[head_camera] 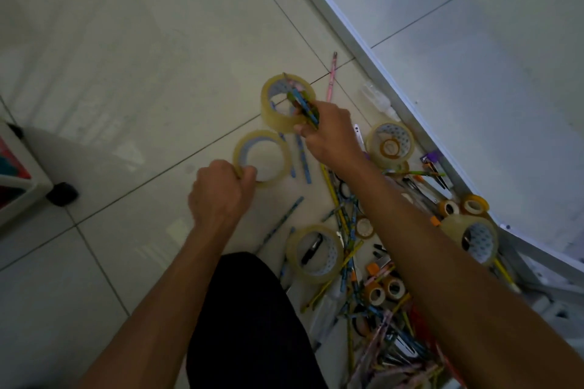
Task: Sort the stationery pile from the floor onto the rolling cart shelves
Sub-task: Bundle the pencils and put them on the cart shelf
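A: Head view: pickup step. Left hand (221,189) pinches the near rim of a clear tape roll (262,158) that looks to be lying flat on the floor (126,57). Right hand (328,133) is clenched round a bundle of pencils (305,106), over a second tape roll (287,103).

B: Where's the pile?

A: Stationery pile (379,278) is on the floor along the wall's metal base strip (363,50), under the right forearm. More tape rolls, pencils, small tapes in it. A pink pencil (331,76) lies apart, beyond the second roll.

B: Cart?

A: Rolling cart (19,180) only shows as a corner and a castor at the left edge, well apart from the pile. Shelves mostly out of view.

B: Next?

A: My read: both hands are loaded, so lift and carry left to the cart, tape and pencils to separate shelves. The roll needs a firmer grip than a rim pinch. Most of the pile isn't sorted yet.
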